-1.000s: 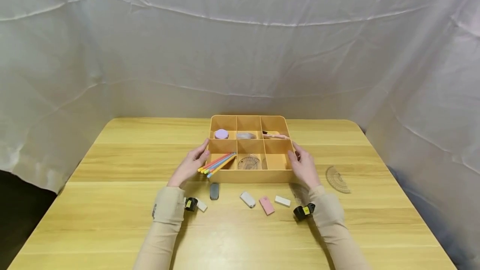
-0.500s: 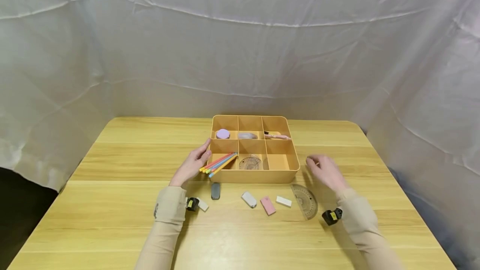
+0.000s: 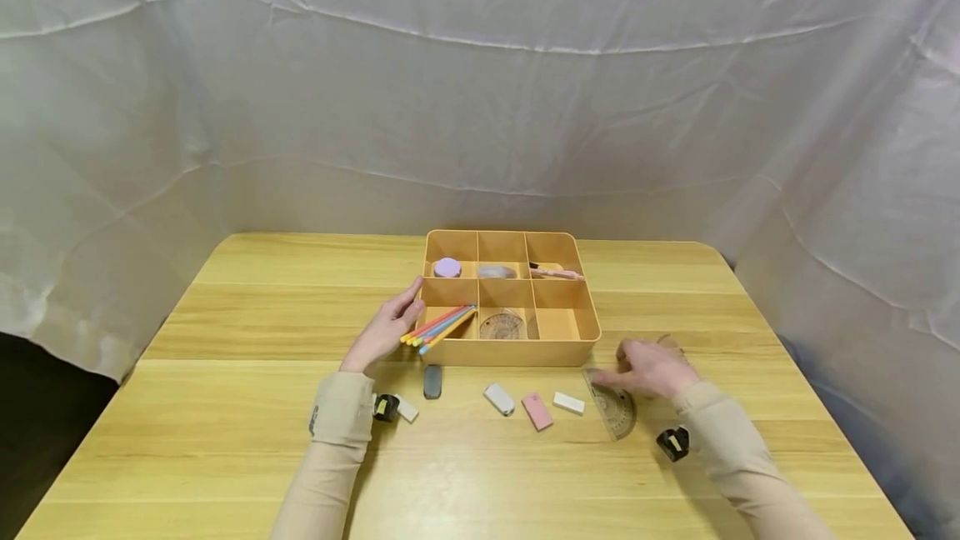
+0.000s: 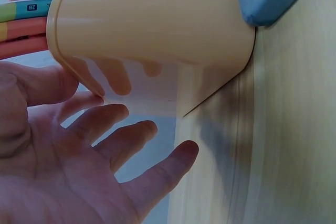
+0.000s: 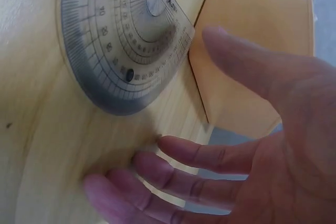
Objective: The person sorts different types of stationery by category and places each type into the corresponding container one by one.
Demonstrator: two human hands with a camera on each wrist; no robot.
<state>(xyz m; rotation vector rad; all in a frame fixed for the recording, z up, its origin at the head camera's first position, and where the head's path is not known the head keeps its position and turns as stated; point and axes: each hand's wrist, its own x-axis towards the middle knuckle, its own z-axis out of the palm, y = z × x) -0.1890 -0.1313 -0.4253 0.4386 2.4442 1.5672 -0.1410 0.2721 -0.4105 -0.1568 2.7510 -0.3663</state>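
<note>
My left hand [image 3: 386,327] is at the left side of a tan six-compartment organizer box [image 3: 517,353]. In the left wrist view its fingers are spread, with the thumb and index finger by the rim. Several coloured pencils [image 3: 437,330] lean out of the box's front left compartment. My right hand [image 3: 651,369] is over a clear protractor [image 3: 617,418] on the table, right of the box's front corner. The right wrist view shows its thumb and fingers apart, with nothing between them. A second protractor [image 3: 672,345] is mostly hidden behind this hand.
In front of the box lie a dark grey block [image 3: 432,382], white erasers [image 3: 568,403] and a pink eraser [image 3: 537,412]. Inside the box are a purple round item [image 3: 447,267], a pink pen [image 3: 555,273] and another protractor [image 3: 502,325].
My right hand has left the box's right side, moved right, then come forward to the protractor. My left hand has stayed at the box.
</note>
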